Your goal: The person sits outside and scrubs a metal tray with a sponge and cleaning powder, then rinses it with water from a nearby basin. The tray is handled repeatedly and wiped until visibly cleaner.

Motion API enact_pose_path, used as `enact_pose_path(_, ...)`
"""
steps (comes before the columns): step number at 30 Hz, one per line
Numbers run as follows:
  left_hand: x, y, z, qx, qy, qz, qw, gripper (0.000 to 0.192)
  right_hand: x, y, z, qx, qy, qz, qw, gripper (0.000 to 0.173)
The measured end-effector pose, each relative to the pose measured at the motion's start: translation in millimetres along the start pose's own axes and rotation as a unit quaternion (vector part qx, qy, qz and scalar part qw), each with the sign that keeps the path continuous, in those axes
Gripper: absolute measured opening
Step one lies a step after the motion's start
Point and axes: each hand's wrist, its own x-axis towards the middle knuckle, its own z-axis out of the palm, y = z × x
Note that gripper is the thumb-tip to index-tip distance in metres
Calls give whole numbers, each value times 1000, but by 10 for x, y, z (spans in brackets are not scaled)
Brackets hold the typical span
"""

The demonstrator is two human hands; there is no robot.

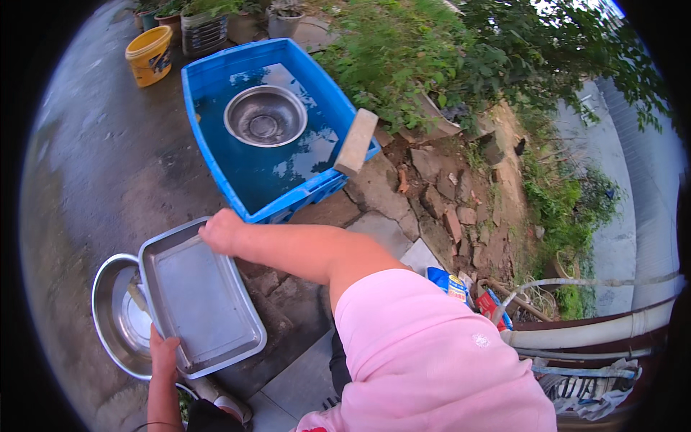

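Observation:
Between my hands is a shallow rectangular stainless-steel tray (208,302), its inside facing up towards me. My left hand (163,351) grips the tray's near left edge, thumb over the rim. At the far corner, the fingers of my right hand (220,232) are closed on the rim; its arm reaches across in a pink sleeve. The tray partly covers a round stainless-steel basin (108,335) on the ground. A pale, elongated object (138,297) lies at the basin, partly hidden by the tray, and I cannot tell what it is.
A blue plastic tub (213,167) of water stands ahead, with a metal bowl (264,116) in it and a block (357,141) across one corner. Beyond are a yellow bucket (149,56) and potted plants (204,27). Broken bricks (452,224) and pipes (588,329) lie to the right.

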Motion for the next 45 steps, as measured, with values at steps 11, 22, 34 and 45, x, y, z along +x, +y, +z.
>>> enact_pose_path(11,70,-238,-72,82,66,23,994,72,-833,-712,-416,29,-202,-58,977,23)
enact_pose_path(22,-43,-143,-50,92,62,-3,994,74,-426,-455,-344,-20,-138,-33,990,15)
enact_pose_path(34,-178,-161,-61,208,76,3,975,74,-153,-115,-438,-46,-17,-28,998,16)
enact_pose_path(45,-6,-207,-189,53,2,36,998,71,232,-307,43,-71,-44,-153,985,12)
